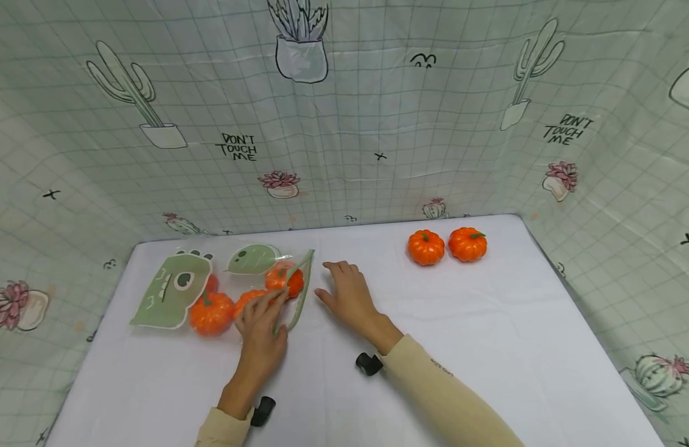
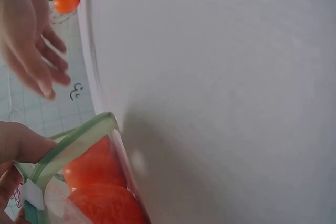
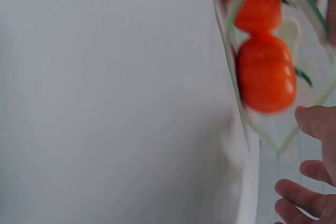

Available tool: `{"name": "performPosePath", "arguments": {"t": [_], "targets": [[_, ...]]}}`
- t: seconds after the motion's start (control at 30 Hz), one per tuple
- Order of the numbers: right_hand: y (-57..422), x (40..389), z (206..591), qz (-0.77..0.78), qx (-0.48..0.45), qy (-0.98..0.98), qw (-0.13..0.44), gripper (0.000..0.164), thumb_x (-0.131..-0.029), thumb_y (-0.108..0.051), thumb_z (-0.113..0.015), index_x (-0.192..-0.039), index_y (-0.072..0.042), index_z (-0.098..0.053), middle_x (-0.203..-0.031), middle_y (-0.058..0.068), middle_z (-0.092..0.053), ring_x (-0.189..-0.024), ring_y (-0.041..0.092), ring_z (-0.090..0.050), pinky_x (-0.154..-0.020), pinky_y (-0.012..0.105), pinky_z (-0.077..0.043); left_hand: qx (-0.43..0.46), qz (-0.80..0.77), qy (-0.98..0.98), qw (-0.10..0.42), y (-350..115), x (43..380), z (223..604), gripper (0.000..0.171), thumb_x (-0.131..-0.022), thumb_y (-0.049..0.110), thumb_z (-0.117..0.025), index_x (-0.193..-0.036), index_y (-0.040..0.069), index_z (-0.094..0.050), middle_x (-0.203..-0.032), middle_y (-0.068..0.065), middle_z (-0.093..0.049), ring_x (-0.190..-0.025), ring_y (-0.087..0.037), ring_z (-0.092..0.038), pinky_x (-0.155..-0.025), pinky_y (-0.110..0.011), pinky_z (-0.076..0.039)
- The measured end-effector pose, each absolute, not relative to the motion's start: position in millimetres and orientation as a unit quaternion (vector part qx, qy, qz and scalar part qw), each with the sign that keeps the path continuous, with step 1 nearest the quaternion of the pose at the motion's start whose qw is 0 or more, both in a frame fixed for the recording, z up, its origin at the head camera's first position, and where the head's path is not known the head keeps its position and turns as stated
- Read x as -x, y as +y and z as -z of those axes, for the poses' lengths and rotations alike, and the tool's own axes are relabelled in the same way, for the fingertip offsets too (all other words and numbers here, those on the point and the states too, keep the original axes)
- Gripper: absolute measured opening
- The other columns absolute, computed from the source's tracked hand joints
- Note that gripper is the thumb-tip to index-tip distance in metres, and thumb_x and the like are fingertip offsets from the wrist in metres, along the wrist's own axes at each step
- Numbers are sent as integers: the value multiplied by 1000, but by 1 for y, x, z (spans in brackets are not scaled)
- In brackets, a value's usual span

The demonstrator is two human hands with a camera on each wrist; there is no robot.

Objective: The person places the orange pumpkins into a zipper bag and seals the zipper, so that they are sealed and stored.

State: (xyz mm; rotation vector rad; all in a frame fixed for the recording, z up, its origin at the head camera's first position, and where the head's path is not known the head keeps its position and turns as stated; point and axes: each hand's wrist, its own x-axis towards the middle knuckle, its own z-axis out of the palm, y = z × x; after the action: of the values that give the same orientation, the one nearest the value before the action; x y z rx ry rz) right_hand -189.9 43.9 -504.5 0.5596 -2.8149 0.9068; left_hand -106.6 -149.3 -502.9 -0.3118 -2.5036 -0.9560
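Observation:
A clear zip bag (image 1: 179, 285) with green dinosaur prints and a green zip edge lies on its side at the table's left. Several small orange toy pumpkins (image 1: 211, 315) are inside it; one pumpkin (image 3: 266, 74) sits just within the open mouth. My left hand (image 1: 263, 329) pinches the bag's zip edge, its thumb (image 2: 21, 142) against the green strip in the left wrist view. Just right of the mouth, my right hand (image 1: 350, 298) is held with fingers spread and nothing in them. In the right wrist view its thumb (image 3: 317, 121) is close to the mouth.
Two more orange pumpkins, a left one (image 1: 425, 248) and a right one (image 1: 467, 244), stand side by side near the back edge of the white table (image 1: 462, 335). A patterned cloth (image 1: 344, 112) hangs behind and around the table.

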Motion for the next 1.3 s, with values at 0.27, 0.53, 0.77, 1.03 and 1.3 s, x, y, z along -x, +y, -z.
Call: {"name": "performPosePath", "arguments": {"t": [0.27, 0.53, 0.77, 1.03, 1.3], "targets": [[91, 196, 498, -327, -137, -931, 89, 58, -95, -24, -80, -143, 1, -58, -138, 21, -62, -124, 41, -56, -108, 53, -46, 102, 347, -911, 195, -150, 108, 501, 67, -73, -23, -74, -136, -3, -67, -139, -19, -64, -127, -43, -44, -98, -60, -24], [137, 198, 487, -343, -95, -928, 107, 58, -95, -20, -79, -144, 1, -57, -139, 24, -60, -125, 43, -54, -110, 55, -43, 103, 354, -911, 186, -152, 108, 500, 67, -74, -22, -75, -137, -1, -67, -140, -18, -63, -128, -42, -44, -99, -60, -23], [170, 202, 484, -356, -75, -920, 145, 56, -93, -12, -80, -141, 5, -56, -137, 27, -58, -126, 44, -52, -110, 57, -41, 101, 363, -909, 176, -153, 108, 500, 68, -75, -21, -76, -138, -1, -66, -141, -19, -62, -128, -42, -43, -101, -60, -22], [195, 206, 489, -350, -44, -917, 185, 57, -89, -8, -82, -137, 10, -57, -134, 31, -54, -123, 50, -50, -109, 60, -40, 100, 363, -910, 172, -154, 108, 500, 66, -76, -20, -77, -139, -2, -66, -141, -18, -62, -129, -41, -42, -101, -61, -21], [209, 208, 497, -338, -19, -919, 200, 62, -86, -5, -85, -140, 7, -57, -137, 32, -51, -126, 52, -48, -110, 62, -40, 97, 362, -913, 163, -155, 107, 500, 66, -78, -18, -77, -140, -1, -65, -143, -18, -61, -131, -41, -42, -101, -59, -22]]}}
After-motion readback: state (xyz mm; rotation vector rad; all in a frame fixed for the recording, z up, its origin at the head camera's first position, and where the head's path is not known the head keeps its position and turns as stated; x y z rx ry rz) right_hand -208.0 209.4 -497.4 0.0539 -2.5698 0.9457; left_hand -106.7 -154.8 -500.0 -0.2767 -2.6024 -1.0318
